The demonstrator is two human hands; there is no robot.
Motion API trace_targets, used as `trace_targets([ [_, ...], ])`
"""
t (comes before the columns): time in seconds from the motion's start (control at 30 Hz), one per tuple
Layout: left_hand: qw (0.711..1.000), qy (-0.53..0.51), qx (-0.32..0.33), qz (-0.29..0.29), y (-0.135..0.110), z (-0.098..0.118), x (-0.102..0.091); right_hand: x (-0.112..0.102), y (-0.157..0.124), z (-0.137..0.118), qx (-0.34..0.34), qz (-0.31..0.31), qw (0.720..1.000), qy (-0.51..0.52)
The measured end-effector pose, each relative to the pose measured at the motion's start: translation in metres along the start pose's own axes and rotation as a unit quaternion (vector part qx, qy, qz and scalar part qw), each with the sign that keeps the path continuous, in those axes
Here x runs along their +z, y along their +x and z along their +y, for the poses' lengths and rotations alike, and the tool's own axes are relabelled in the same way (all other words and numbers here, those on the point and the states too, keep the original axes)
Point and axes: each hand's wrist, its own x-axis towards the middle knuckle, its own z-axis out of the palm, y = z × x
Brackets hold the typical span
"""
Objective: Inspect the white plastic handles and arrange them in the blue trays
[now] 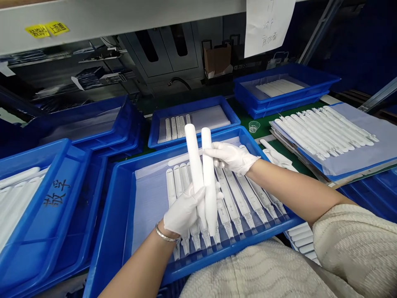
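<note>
Over the blue tray (113, 211) in the head view, a left white piece (192, 153) and a right white piece (209, 182) run side by side, roughly twelve-to-six. From seven o'clock, the left hand (182, 212) curls around both low down; from two o'clock, the nearer right hand (231, 157) pinches the latter's upper part.

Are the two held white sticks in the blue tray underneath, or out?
Out: the left hand and right hand hold the white sticks above the blue tray.
</note>
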Motion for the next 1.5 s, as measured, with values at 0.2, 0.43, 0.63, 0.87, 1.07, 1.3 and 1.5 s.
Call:
trace_targets([
  [0.2, 0.996, 0.084, 0.009, 0.017, 0.0, 0.0, -0.006, 0.01, -0.012, -0.017, -0.033, 0.027, 0.998, -0.049],
  [0.43, 0.979, 0.202, -0.004, -0.006, -0.001, 0.002, -0.008, -0.002, -0.009, -0.027, -0.146, 0.176, 0.969, -0.091],
  [0.63, 0.978, 0.207, -0.032, -0.025, -0.004, 0.002, -0.003, -0.014, -0.005, -0.031, -0.128, 0.205, 0.97, 0.017],
  [0.87, 0.986, 0.167, 0.002, 0.023, -0.002, 0.0, -0.01, -0.02, 0.007, -0.017, -0.049, 0.168, 0.971, 0.161],
  [1.07, 0.999, 0.04, 0.019, 0.024, 0.002, 0.003, -0.006, -0.002, -0.001, -0.006, 0.047, 0.036, 0.995, 0.077],
  [1.3, 0.999, -0.044, 0.013, 0.01, 0.002, 0.003, -0.009, 0.007, -0.004, 0.007, 0.085, -0.025, 0.99, 0.114],
  [1.5, 0.999, -0.052, -0.001, 0.007, 0.004, 0.003, -0.009, 0.01, -0.004, 0.007, 0.099, -0.024, 0.987, 0.124],
])
